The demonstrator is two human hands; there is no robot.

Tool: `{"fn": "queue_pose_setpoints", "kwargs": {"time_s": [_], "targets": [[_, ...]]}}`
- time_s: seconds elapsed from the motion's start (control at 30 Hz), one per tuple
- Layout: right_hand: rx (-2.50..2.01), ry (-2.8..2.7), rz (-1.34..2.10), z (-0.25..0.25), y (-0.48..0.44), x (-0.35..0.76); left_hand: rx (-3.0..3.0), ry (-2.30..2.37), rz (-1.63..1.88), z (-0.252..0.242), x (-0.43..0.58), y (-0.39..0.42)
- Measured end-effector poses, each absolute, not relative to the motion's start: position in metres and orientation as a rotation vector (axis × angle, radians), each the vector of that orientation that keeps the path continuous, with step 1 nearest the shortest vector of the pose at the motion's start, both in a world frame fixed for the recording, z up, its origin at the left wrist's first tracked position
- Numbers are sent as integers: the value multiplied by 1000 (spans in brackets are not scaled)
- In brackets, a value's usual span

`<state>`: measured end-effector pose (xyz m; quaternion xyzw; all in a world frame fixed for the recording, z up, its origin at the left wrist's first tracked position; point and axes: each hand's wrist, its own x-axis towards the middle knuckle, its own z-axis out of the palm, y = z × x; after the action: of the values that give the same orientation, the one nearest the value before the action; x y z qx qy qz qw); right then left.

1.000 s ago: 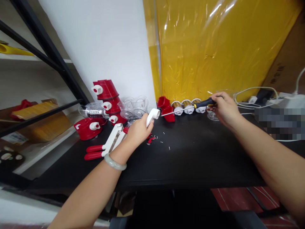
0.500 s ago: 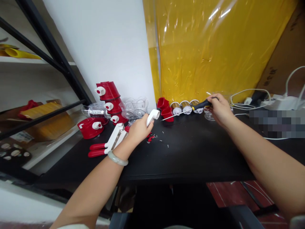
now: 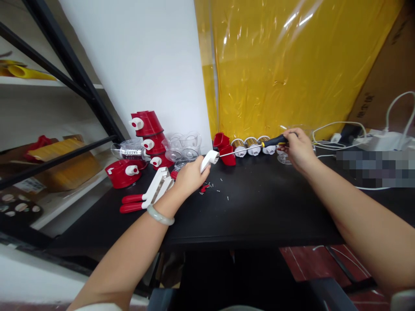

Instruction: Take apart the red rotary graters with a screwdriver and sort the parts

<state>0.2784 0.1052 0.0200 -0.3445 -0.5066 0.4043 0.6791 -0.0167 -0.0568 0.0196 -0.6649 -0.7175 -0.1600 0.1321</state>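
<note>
My left hand (image 3: 190, 176) is closed round a white plastic crank handle (image 3: 210, 159), its hollow round end facing right. In my right hand (image 3: 300, 149) is a screwdriver (image 3: 275, 141) with a black and yellow grip, held level. The long thin shaft points left, and its tip is at the opening of the handle's round end; whether it touches a screw inside cannot be seen. Below the left hand, small screws (image 3: 227, 198) and little red pieces (image 3: 204, 188) lie scattered on the black table (image 3: 259, 216).
Left of my left hand lie white handles with red grips (image 3: 142, 201). Behind stand stacked red housings (image 3: 152, 134), clear plastic parts (image 3: 183, 149), red hoppers (image 3: 227, 151) and grater drums (image 3: 253, 147). White cables (image 3: 337, 144) run along the right.
The screwdriver tip has moved from just right of the white handle into its open round end. The handle has turned slightly, while my left arm stays nearly in place.
</note>
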Motion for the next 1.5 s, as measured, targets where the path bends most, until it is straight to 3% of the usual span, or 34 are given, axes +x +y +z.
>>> {"fn": "queue_pose_setpoints", "kwargs": {"time_s": [1.5], "targets": [[-671,-1120,970,18,111,278,-1925,-2115,-425,20,-16,-58]]}}
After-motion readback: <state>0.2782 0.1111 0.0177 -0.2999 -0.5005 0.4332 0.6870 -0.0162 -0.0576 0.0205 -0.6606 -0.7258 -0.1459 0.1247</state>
